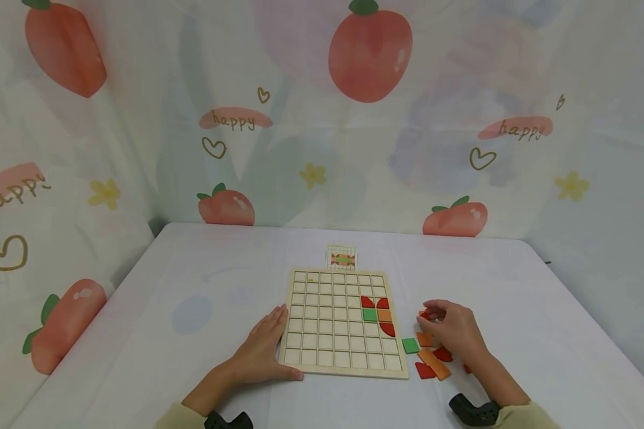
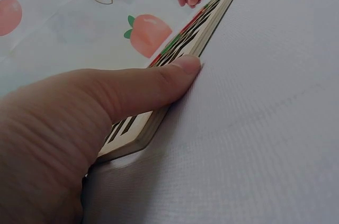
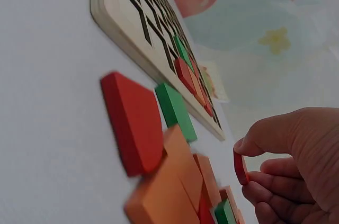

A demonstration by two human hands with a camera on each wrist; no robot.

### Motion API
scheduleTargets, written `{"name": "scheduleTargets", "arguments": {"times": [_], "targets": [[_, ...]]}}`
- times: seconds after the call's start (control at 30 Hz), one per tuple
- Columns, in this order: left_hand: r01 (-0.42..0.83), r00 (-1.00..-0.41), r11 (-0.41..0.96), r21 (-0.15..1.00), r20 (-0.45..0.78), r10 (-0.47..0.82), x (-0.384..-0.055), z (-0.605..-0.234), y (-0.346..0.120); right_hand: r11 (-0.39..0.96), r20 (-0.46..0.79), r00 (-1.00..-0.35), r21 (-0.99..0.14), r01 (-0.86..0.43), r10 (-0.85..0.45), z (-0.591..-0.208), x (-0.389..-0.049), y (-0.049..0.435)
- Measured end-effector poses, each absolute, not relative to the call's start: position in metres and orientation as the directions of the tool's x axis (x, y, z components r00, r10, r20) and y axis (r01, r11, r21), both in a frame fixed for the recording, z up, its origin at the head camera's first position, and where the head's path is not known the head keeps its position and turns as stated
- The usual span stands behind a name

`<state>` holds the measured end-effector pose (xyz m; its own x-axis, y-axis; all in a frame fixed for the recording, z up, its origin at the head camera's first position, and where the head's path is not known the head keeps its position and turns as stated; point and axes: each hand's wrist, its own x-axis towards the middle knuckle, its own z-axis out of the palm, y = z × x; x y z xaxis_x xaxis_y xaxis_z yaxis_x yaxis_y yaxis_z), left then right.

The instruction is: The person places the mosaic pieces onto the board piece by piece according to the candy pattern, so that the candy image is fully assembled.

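Note:
A wooden grid board [image 1: 325,342] lies on the table. On its right side sit three red quarter-round pieces, a green square [image 1: 370,314] and an orange square [image 1: 384,316]. My left hand [image 1: 257,353] rests at the board's near left corner, fingers stretched along the left side and thumb along the front edge. To the right of the board, my right hand [image 1: 455,326] pinches a small red piece [image 3: 240,167] between thumb and fingers, above the loose pieces. Part of that piece is hidden by the fingers.
Loose red, orange [image 1: 434,364] and green [image 1: 410,345] pieces lie right of the board, some overlapping. A small pattern card [image 1: 341,257] stands behind the board's far edge. A printed cloth [image 1: 349,155] hangs behind the white table [image 1: 193,357].

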<state>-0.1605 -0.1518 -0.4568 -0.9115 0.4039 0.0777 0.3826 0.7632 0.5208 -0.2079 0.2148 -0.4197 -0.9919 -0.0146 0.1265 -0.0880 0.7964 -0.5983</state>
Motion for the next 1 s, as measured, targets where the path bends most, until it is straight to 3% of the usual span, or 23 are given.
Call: {"name": "scheduleTargets", "arguments": {"times": [0.57, 1.0], "targets": [[0.376, -0.913, 0.763, 0.525, 0.073, 0.400, -0.160, -0.456, -0.152, 0.751, 0.093, -0.992, -0.648, -0.128, -0.089, -0.426, -0.199, 0.171], [0.376, -0.912, 0.758, 0.533, 0.069, 0.404, -0.160, -0.457, -0.152, 0.772, 0.134, -0.982, -0.607, -0.188, -0.133, -0.418, -0.196, 0.143]]}}
